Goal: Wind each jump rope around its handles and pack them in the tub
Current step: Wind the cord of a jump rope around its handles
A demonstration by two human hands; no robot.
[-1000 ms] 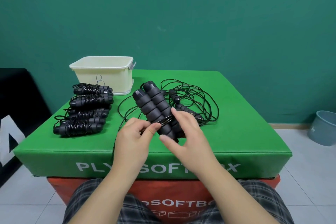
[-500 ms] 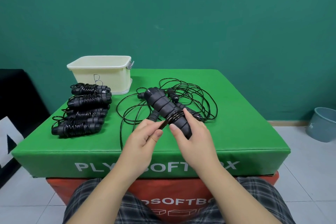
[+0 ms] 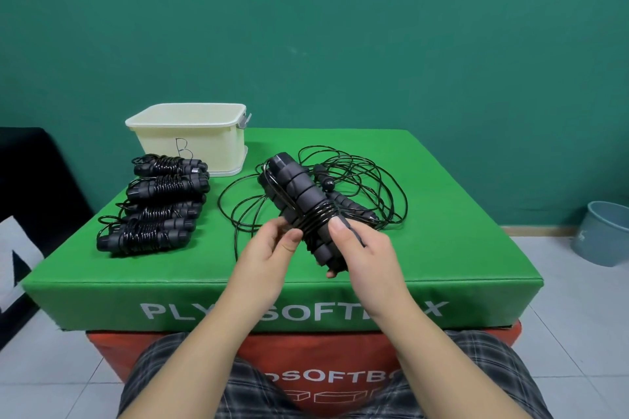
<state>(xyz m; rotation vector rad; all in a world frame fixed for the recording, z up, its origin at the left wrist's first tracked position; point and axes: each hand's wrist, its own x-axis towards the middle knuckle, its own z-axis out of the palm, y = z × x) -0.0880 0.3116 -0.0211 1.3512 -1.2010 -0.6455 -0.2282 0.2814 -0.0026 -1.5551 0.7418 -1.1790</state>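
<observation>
You have a green foam box (image 3: 442,214) stacked on an orange one (image 3: 306,347). On its top, far left, stands the cream tub (image 3: 190,143); four wound jump ropes (image 3: 160,204) lie in a row just near of it. Loose black rope (image 3: 367,187) sprawls at centre-right.

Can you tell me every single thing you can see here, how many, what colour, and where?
wound jump ropes: four, black, in a row on the box's left side
held jump rope: one, black, partly wound, in both hands
loose rope: black, tangled on the box behind the hands; number unclear
tub: one, cream, back left corner
green soft box: one, on a red box
bucket: one, blue-grey, floor at right
left hand: pinches the cord
right hand: grips the handles
</observation>
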